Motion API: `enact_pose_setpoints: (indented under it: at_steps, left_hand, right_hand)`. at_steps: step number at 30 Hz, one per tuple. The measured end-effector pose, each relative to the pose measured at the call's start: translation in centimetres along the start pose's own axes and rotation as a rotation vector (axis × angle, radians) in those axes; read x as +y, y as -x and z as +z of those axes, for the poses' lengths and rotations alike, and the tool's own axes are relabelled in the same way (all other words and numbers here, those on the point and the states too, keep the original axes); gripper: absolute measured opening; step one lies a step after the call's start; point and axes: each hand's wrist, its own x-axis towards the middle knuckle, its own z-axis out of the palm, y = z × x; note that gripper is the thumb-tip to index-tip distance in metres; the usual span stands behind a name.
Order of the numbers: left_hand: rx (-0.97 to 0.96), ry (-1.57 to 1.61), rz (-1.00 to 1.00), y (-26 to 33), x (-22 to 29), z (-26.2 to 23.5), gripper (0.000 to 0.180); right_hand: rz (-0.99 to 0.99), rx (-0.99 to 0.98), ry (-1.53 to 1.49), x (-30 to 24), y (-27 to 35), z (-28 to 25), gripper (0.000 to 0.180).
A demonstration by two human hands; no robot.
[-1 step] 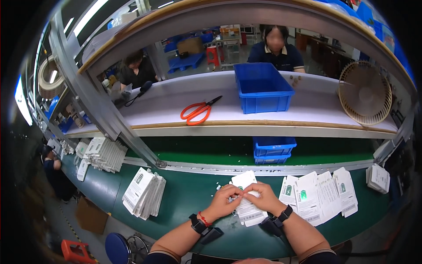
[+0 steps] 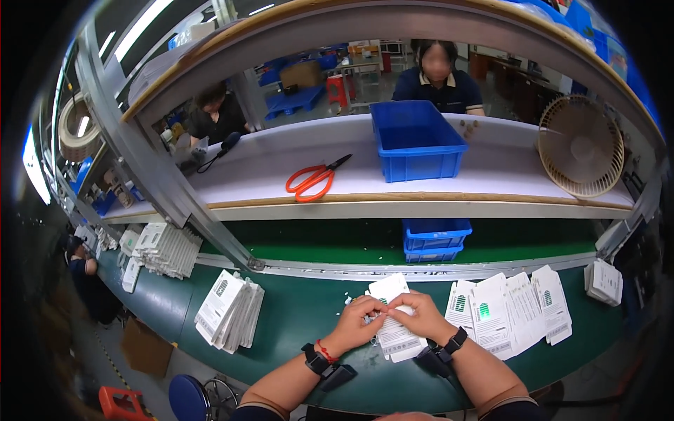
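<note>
One flat white packet [image 2: 402,344] lies on the green bench [image 2: 302,309] beneath the left hand [image 2: 357,320] and right hand [image 2: 421,316]. Nothing visible has changed there since the previous picture, so the same fine handling seems under way. Fingertips [image 2: 382,306] meet, forearms [image 2: 282,377] angled inward; whether either grip pinches anything, I cannot tell.

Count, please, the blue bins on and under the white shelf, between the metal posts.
3: a large bin on the white shelf; below, an upper bin stacked on a lower bin. Others may be hidden.
</note>
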Motion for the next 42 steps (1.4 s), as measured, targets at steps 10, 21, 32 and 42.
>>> enact_pose_setpoints:
  at_steps: [10,21,32,42]
  left_hand:
    - [0.036,-0.008,-0.087,0.3,0.2,0.2,0.013]
    - [0.036,0.015,-0.035,0.1,-0.2,0.3,0.01]
    - [0.051,-0.006,-0.019,0.4,-0.1,-0.2,0.008]
    - [0.024,-0.024,-0.041,0.2,0.1,-0.2,0.009]
  right_hand:
    - [0.032,-0.022,0.004,-0.6,0.3,0.0,0.013]
    - [0.01,-0.001,0.028,-0.4,0.0,-0.3,0.016]
    - [-0.008,-0.019,0.029,0.0,0.0,0.4,0.014]
    - [-0.004,-0.027,0.031,-0.2,-0.2,0.1,0.011]
